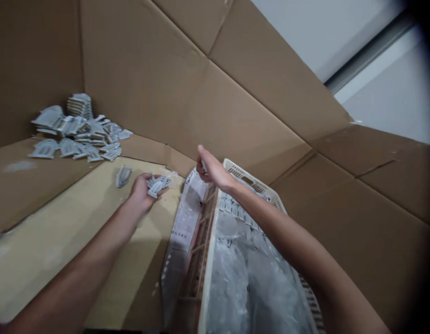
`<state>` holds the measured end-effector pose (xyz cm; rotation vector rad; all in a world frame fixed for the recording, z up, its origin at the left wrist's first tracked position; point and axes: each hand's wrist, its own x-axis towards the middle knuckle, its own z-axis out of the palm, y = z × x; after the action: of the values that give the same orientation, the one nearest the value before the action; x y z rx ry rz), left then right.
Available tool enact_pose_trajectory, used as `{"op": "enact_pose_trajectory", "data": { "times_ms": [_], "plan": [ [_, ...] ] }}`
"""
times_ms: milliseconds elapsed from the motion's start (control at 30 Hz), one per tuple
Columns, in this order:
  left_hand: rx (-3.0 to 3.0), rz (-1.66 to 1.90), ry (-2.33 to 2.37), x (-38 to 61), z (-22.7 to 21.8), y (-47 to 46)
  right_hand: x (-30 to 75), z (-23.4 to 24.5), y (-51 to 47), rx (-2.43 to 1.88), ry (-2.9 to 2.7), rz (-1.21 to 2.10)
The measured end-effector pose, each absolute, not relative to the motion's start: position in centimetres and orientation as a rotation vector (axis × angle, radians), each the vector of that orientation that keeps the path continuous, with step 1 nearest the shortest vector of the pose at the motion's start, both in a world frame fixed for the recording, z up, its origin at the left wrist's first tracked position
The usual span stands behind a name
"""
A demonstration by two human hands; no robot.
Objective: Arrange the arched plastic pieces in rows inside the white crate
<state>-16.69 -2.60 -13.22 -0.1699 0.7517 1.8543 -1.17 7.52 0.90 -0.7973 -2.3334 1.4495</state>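
Note:
My left hand [142, 189] reaches forward over the cardboard surface and is closed on a few small grey-white printed packets [158, 184]. My right hand [212, 170] is curled at the far left corner of a cream plastic crate [251, 182], fingers closed on something small I cannot make out. The crate holds rows of the same packets and crumpled clear plastic [246, 273]. One loose packet [123, 176] lies on the cardboard just left of my left hand.
A heap of the same packets [79, 132], some stacked, lies at the back left corner. Tall cardboard walls [173, 88] enclose the area on the left, back and right. A printed sheet [182, 232] hangs along the crate's left side.

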Motion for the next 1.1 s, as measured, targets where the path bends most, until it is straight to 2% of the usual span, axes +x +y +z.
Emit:
{"op": "enact_pose_trajectory", "data": {
  "times_ms": [100, 267, 533, 667, 900, 1100],
  "plan": [
    [-0.109, 1.821, 0.855, -16.4, -13.0, -2.1, 4.3, 2.8, 8.6, -1.074, -2.123, 1.551],
    [-0.012, 1.855, 0.954, -15.8, -12.7, -1.3, 12.7, 3.3, 10.7, -1.407, -1.86, 1.378],
    [0.067, 1.863, 1.086, -15.0, -13.1, -0.8, 21.5, 3.1, 12.0, -1.352, -2.052, 0.998],
    [0.069, 1.836, 1.132, -14.8, -13.0, -1.0, 21.5, 1.9, 11.9, -1.344, -1.969, 1.034],
    [0.004, 1.907, 1.131, -13.8, -11.5, -1.0, 16.0, -2.5, 8.7, -1.424, -2.051, 1.423],
    [0.1, 1.856, 1.054, -13.2, -11.0, -1.4, 13.2, -6.5, 7.4, -1.648, -2.145, 1.304]
  ]
}}
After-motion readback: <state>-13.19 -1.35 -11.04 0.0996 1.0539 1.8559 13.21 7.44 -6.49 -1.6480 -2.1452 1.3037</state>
